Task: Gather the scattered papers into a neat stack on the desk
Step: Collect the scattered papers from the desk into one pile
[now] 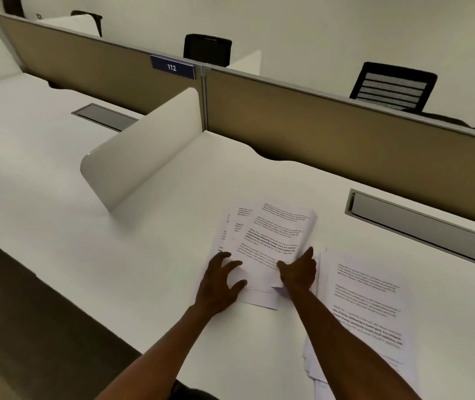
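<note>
Papers lie in two groups on the white desk [57, 174], all white sheets printed with blocks of small black text and a few bold lines. Nearest, at about five o'clock in the view, a loose pile of sheets [366, 310] is fanned unevenly, its lower edges and corners splayed out past one another toward the desk's near side. Its top sheet sits slightly skewed, with paragraphs running across it and a bold passage low on the page.

Just beyond, near the centre of the view, both hands work on a second bundle [268, 241]. The left hand [219, 281] rests with fingers spread and bent, fingertips pressing on the bundle's near left part. The right hand [298, 272] grips the bundle's near right edge, thumb over the top sheet and fingers curled around the side, with a small paper corner poking out beneath it. This bundle's far right edge is lifted and curved, showing a thick wad of page edges, while several sheets stick out offset at its eleven o'clock side. The bundle and the loose pile lie just beside each other, their edges meeting by the right hand.

Farther, at three o'clock, a grey cable tray [421, 226] is set into the desk. At ten o'clock stands a curved white divider [143, 145]. Beyond runs a tan partition [317, 125] bearing a blue 112 plate [172, 67], with black chairs [393, 86] behind.
</note>
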`<action>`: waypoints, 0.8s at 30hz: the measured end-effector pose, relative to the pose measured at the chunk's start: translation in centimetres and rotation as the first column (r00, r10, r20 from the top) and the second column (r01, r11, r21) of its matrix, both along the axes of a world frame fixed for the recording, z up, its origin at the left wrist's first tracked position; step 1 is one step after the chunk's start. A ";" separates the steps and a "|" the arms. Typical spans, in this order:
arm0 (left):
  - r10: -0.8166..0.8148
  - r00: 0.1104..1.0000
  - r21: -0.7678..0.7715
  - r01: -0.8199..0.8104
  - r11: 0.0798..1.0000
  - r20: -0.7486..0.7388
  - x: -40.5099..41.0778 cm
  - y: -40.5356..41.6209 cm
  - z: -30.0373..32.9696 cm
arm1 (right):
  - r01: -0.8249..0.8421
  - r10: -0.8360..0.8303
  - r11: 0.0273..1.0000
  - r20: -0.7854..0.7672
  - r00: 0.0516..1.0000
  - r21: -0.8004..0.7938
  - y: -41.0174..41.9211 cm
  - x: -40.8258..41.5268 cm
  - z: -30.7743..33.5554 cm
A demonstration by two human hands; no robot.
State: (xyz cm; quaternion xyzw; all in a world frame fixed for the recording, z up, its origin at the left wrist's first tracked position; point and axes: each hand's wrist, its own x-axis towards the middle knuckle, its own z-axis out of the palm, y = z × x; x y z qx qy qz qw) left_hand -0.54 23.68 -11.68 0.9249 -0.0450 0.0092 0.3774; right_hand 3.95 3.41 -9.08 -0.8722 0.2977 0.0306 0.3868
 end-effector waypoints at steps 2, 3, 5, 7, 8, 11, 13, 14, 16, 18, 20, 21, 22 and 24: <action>0.127 0.992 -0.037 -0.127 0.991 0.017 -0.2 0.6 0.0 | 0.059 -0.061 0.996 0.035 0.998 0.064 -0.4 0.0 0.1; 0.162 0.987 -0.035 -0.162 0.986 0.000 -0.2 0.8 0.0 | 0.063 -0.069 0.995 0.072 0.995 0.077 -0.6 -0.2 0.2; 0.169 0.984 -0.006 -0.169 0.986 -0.054 -0.1 1.2 -0.1 | 0.018 -0.031 0.996 0.147 0.989 0.087 -1.0 -0.7 0.5; 0.156 0.985 0.018 -0.155 0.988 -0.076 0.2 1.3 -0.3 | -0.069 0.057 0.996 0.196 0.979 0.055 -1.5 -1.3 0.5; 0.156 0.984 0.026 -0.155 0.988 -0.083 0.4 1.2 -0.3 | -0.112 0.106 0.993 0.193 0.975 0.021 -1.8 -1.4 0.5; 0.161 0.983 0.076 -0.155 0.985 -0.086 0.8 0.7 -0.2 | -0.191 0.199 0.977 0.081 0.977 -0.096 -1.9 -1.6 0.4; 0.167 0.983 0.101 -0.159 0.982 -0.078 1.0 0.2 -0.2 | -0.216 0.222 0.967 0.026 0.975 -0.137 -1.4 -1.7 0.3; 0.172 0.982 0.096 -0.164 0.982 -0.080 1.0 0.0 -0.1 | -0.229 0.233 0.962 0.008 0.972 -0.151 -1.1 -1.7 0.4; 0.176 0.981 0.076 -0.169 0.983 -0.087 1.1 -0.5 0.1 | -0.234 0.236 0.958 -0.014 0.972 -0.167 -0.5 -1.7 0.5; 0.171 0.981 0.061 -0.166 0.984 -0.091 1.3 -1.0 0.3 | -0.212 0.212 0.965 -0.018 0.977 -0.153 -0.3 -1.5 0.6; 0.166 0.981 0.045 -0.162 0.986 -0.099 1.4 -1.3 0.6 | -0.153 0.154 0.984 0.008 0.988 -0.090 -0.4 -1.2 0.8; 0.163 0.982 0.045 -0.159 0.986 -0.100 1.4 -1.4 0.6 | -0.107 0.108 0.993 0.025 0.994 -0.040 -0.5 -0.9 0.8; 0.159 0.983 0.053 -0.155 0.987 -0.096 1.4 -1.4 0.7 | -0.048 0.047 0.998 0.036 0.998 0.027 -0.6 -0.6 0.9; 0.152 0.985 0.071 -0.147 0.987 -0.081 1.3 -1.4 0.6 | 0.098 -0.107 0.968 0.027 0.994 0.231 -1.0 0.0 1.2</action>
